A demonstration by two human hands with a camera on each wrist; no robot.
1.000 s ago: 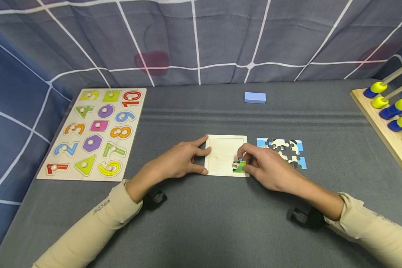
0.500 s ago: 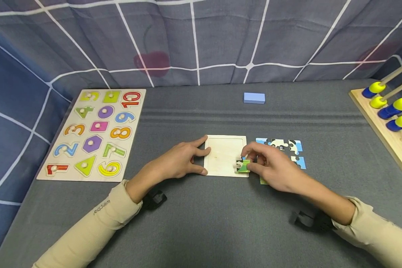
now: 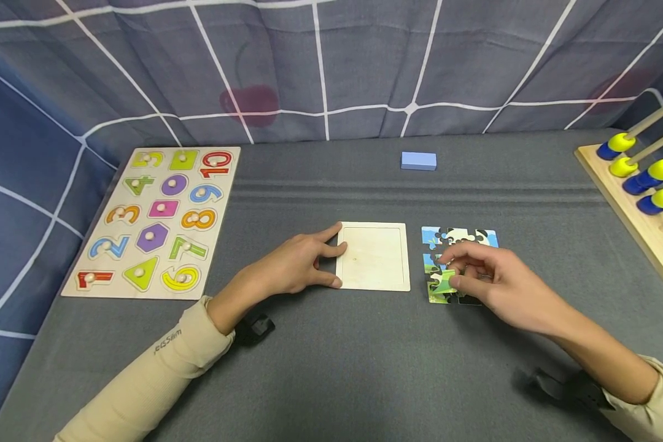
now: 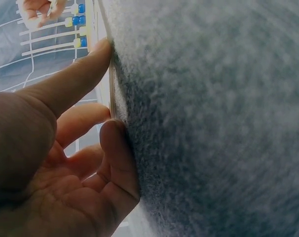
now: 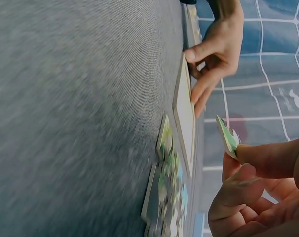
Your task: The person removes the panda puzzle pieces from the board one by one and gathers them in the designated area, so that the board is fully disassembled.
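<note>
My left hand [image 3: 293,264] rests its thumb and fingertips along the left edge of a square, shallow wooden puzzle tray [image 3: 372,258]. The tray holds no pieces. To its right, my right hand [image 3: 492,279] pinches a green jigsaw piece [image 5: 227,138] between thumb and finger, raised above the table in the right wrist view. Below that hand lie several panda jigsaw pieces [image 3: 458,235], laid close together beside the tray; the hand hides part of them. In the left wrist view, the left thumb [image 4: 75,79] touches the tray's edge.
At the left lies a wooden number-and-shape peg board [image 3: 116,198]. A small blue block [image 3: 418,161] sits near the back of the table. The wooden base [image 3: 613,184] of a bead rack stands at the right. A grid-patterned cloth [image 3: 364,67] hangs behind.
The right hand has lifted the green jigsaw piece out of the tray's lower right corner and carried it right, over the other pieces. The left hand has stayed in place.
</note>
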